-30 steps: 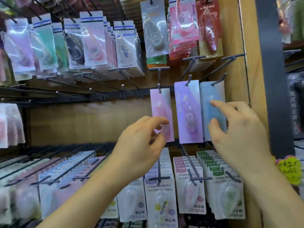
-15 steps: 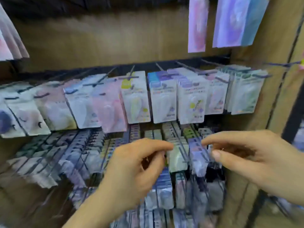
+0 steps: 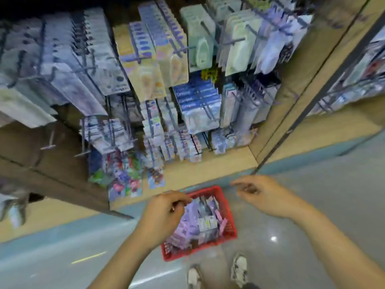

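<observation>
A red plastic basket (image 3: 230, 225) stands on the floor in front of my feet, filled with several purple and white stationery packets (image 3: 201, 219). My left hand (image 3: 164, 213) hovers over the basket's left side, fingers loosely curled, with nothing visible in it. To the right of the basket and a little beyond it, my right hand (image 3: 264, 197) hangs in the air with relaxed, bent fingers, also holding nothing. The view is blurred by motion.
A wooden display shelf (image 3: 210, 170) rises behind the basket, its black metal pegs crowded with hanging packets of correction tape (image 3: 150, 59). A second shelf unit (image 3: 343, 84) stands to the right. My shoes (image 3: 239, 268) sit on the grey floor just behind the basket.
The view has swung down from the upper hanging packets to the basket on the floor. Both hands left the pink and blue packets on the pegs and dropped to just above the basket.
</observation>
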The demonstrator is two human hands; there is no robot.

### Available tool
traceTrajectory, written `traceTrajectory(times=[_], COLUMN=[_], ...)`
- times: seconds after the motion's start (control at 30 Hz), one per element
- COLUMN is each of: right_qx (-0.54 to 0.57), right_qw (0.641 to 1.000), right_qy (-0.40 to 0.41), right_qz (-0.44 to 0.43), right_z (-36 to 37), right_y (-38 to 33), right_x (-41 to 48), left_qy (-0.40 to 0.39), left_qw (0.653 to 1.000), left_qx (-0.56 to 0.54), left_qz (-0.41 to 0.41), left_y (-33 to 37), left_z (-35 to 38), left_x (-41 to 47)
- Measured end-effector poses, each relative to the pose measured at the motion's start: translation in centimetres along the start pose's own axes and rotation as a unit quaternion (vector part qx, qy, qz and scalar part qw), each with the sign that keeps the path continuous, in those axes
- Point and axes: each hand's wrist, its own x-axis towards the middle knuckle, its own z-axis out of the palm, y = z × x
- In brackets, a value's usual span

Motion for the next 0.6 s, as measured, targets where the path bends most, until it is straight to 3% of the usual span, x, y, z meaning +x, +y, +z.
traceTrajectory(times=[0.17, 0.3, 0.6], right_qx=[0.039, 0.062, 0.016], right_qw=[0.995, 0.987, 0.979], right_qy=[-0.047, -0.052, -0.06], right_qz=[0.08, 0.14, 0.196], right_z=[10.0, 19.4, 39.1], right_y=[7.0, 14.3, 33.1], right_x=[2.9, 7.2, 16.8], left_qy=[-0.021, -0.056, -0.128], left_qw=[0.984, 0.964, 0.947], left_qx=[-0.03, -0.025, 0.034], left_qz=[-0.172, -0.26, -0.294], left_y=[-9.1, -17.1, -37.1], left_z=[6.9, 14.3, 33.6], left_x=[-3.6, -5.5, -1.6])
